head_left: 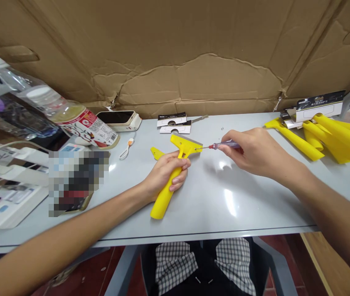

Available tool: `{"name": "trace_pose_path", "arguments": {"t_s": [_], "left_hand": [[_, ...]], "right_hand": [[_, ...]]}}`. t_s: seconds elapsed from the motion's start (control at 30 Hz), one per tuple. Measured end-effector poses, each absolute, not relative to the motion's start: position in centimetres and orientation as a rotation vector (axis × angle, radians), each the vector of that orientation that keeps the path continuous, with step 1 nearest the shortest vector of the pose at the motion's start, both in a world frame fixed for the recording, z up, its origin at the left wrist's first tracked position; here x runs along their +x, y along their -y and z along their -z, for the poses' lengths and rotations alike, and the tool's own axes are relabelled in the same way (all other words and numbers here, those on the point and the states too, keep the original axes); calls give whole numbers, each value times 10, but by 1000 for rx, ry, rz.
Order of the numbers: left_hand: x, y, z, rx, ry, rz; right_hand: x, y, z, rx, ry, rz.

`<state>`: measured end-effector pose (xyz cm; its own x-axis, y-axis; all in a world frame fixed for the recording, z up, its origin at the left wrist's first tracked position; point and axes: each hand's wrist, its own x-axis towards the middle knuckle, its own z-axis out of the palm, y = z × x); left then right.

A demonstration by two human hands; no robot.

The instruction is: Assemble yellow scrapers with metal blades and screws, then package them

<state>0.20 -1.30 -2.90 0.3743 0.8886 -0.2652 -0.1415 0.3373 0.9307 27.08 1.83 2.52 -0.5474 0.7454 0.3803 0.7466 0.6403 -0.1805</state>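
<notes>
Holding yellow scraper (164, 200), screwdriver (216, 146) — both inside table edge (212, 234).

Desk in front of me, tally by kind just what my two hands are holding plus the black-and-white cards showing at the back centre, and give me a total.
Yellow scraper, in the left hand: 1
Screwdriver, in the right hand: 1
Black-and-white cards, visible: 2
Total: 4

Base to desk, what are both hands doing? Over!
Left hand gripping yellow scraper. Right hand holding screwdriver, tip at scraper's head. Nothing seen blocking the screwdriver.
</notes>
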Motion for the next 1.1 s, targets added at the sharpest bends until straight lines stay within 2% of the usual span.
{"name": "trace_pose_path", "arguments": {"t_s": [0.17, 0.5, 0.77, 0.93, 1.1], "left_hand": [[4, 15, 27, 1004, -945, -814], [6, 18, 27, 1050, -968, -822], [1, 18, 31, 1042, -847, -780], [-2, 14, 34, 948, -745, -741], [6, 18, 30, 918, -780, -986]], "right_hand": [[270, -17, -28, -1292, 2444, -11], [268, -20, -30, -1501, 2428, -262], [269, -23, -17, -1147, 2610, -510], [272, -29, -14, -1253, 2621, -345], [288, -45, -20, -1373, 2609, -99]]}}
